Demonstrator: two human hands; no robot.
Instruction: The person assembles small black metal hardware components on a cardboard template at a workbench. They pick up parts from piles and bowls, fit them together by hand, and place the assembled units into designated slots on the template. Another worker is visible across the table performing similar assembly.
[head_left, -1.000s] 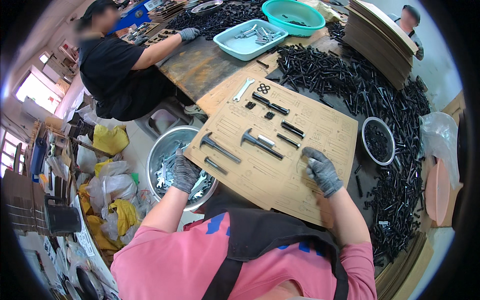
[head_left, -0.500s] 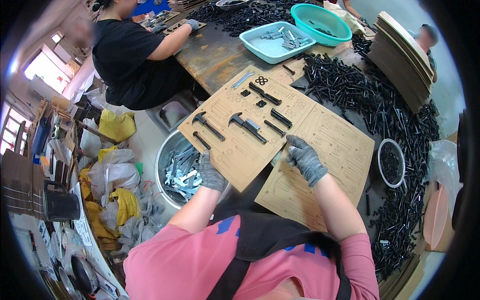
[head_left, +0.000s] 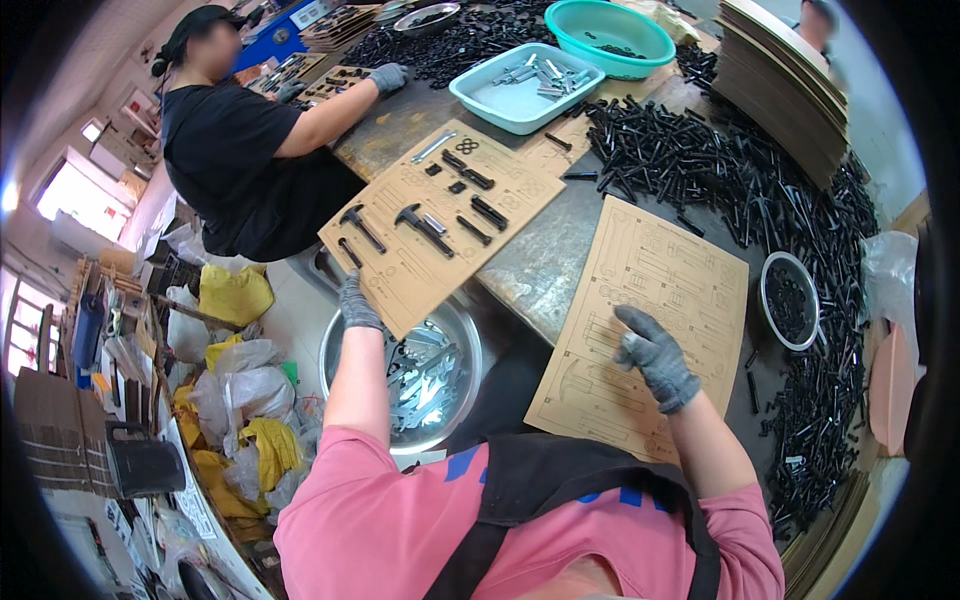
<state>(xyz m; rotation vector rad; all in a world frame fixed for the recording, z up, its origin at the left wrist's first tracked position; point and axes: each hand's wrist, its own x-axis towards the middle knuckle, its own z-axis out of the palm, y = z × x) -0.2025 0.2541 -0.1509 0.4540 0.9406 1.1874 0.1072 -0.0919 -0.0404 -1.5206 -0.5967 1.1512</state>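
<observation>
My left hand (head_left: 358, 305), in a grey glove, grips the near left corner of a printed cardboard sheet (head_left: 410, 296). On that sheet lie a small silver wrench (head_left: 433, 147), a cluster of black rings (head_left: 466, 146), two black hammer-shaped pieces, a short silver tube and several black bolts and rods. The sheet tilts over the table's edge, toward the left. My right hand (head_left: 655, 362), also gloved, hovers over a second printed cardboard sheet (head_left: 690, 300); its fingers are loosely bent and apart, with nothing seen in them. No parts lie on this second sheet.
A steel bowl of wrenches (head_left: 470, 365) stands below the left sheet. Pale blue tray (head_left: 480, 105), green basin (head_left: 655, 70), heaped black bolts (head_left: 680, 150), a small bowl (head_left: 765, 300) and stacked cardboard (head_left: 775, 90) occupy the table. A co-worker (head_left: 225, 140) sits at far left.
My left hand has carried the loaded sheet left and away from the second one. My right hand has let go of its edge and moved right, uncovering more of the second sheet.
</observation>
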